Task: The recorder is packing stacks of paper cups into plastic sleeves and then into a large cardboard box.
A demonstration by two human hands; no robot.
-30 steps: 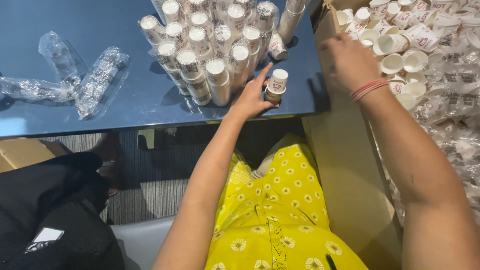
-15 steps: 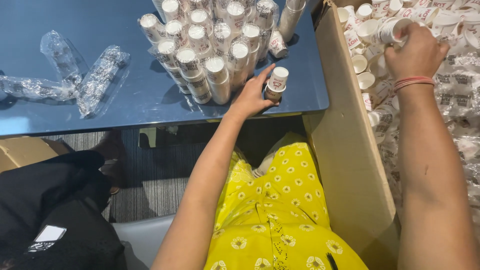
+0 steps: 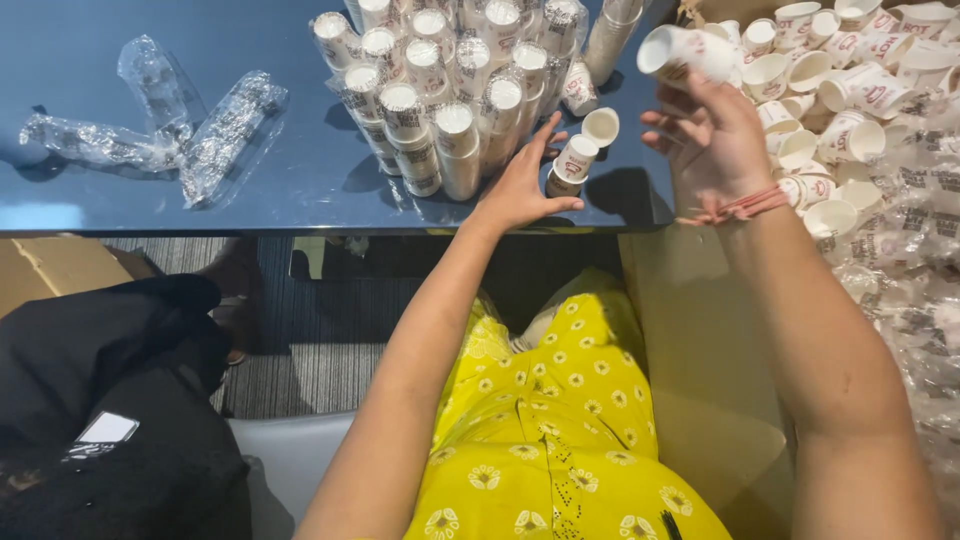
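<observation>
Right hand (image 3: 712, 135) fingers closed round a white paper cup (image 3: 686, 52), mouth tilted left. Short stack of white paper cups (image 3: 572, 163) lies down-left of them, under left hand (image 3: 522, 187), fingers open, on blue table (image 3: 300, 170).

On your bench (image 3: 300, 190), the cup stacks (image 3: 450, 90) lie centre, empty wrappers (image 3: 160, 130) to their left, the carton of loose cups (image 3: 850, 90) right.

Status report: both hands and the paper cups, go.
Left hand steadying short cup stack on blue table. Right hand gripping paper cup above cardboard box. Nothing between hands.
</observation>
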